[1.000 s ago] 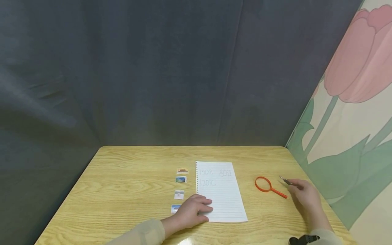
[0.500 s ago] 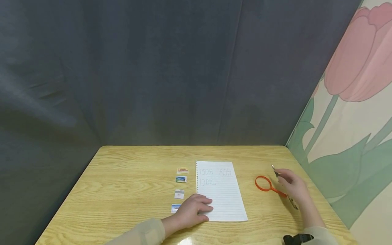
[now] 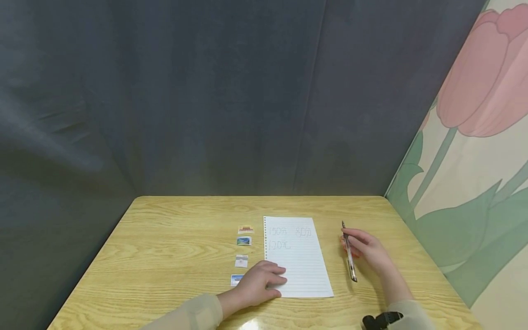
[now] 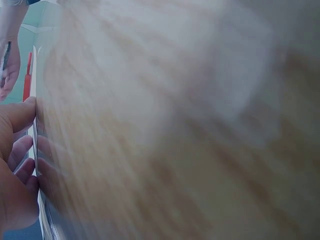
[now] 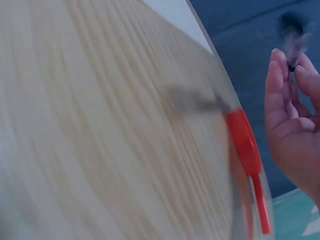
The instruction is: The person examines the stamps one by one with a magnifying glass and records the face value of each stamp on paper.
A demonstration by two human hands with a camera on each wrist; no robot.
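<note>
A lined sheet of paper (image 3: pixel 301 261) with pencil-thin writing near its top lies on the wooden table. My left hand (image 3: pixel 261 284) rests on its lower left edge, fingers relaxed. Between thumb and fingertips, my right hand (image 3: pixel 370 251) pinches a pen (image 3: pixel 351 262) above the table, right of the paper. Below that hand lies an orange magnifying glass, mostly hidden in the head view; its handle (image 5: pixel 245 142) shows in the right wrist view. Several small stamps stand in a column left of the paper, among them a blue-green one (image 3: pixel 244 241) and a grey-white one (image 3: pixel 241 261).
Another stamp (image 3: pixel 236 280) lies beside my left hand, partly covered by it. An orange-yellow stamp (image 3: pixel 246 229) tops the column. A dark curtain (image 3: pixel 231 101) hangs behind the table (image 3: pixel 173 256), and a tulip-patterned wall (image 3: pixel 474 206) stands at its right.
My right hand has moved left with the pen, from right of the magnifying glass to over it. The pen has swung more upright. My left hand has stayed on the paper.
</note>
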